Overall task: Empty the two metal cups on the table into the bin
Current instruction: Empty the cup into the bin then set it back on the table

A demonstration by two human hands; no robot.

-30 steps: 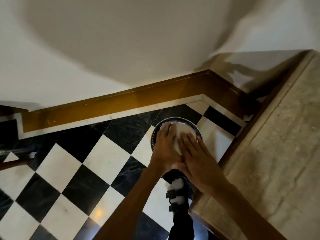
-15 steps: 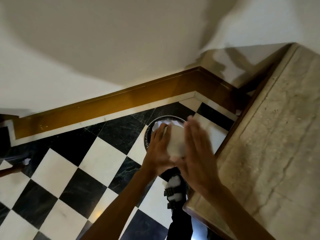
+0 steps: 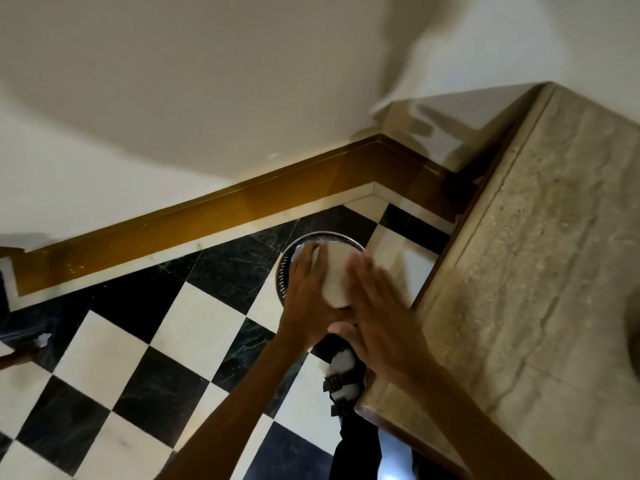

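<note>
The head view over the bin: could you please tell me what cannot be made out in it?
- Inside of the bin: mostly hidden by the cup and both hands.
- The cup's mouth and contents: it faces away; only its pale underside shows.
- Right hand: motion-blurred, so whether it touches the cup is unclear.
- Left hand: its fingertips are hidden behind the cup.
- Second cup: none recognisable; only a dark shape on the table, cut off by the right edge.

A cream wall [image 3: 242,81] fills the frame from nine to one o'clock. Below it runs brown skirting [image 3: 194,223], then a black-and-white chequered floor [image 3: 138,358]. A beige stone top [image 3: 554,271] occupies three to five o'clock.
</note>
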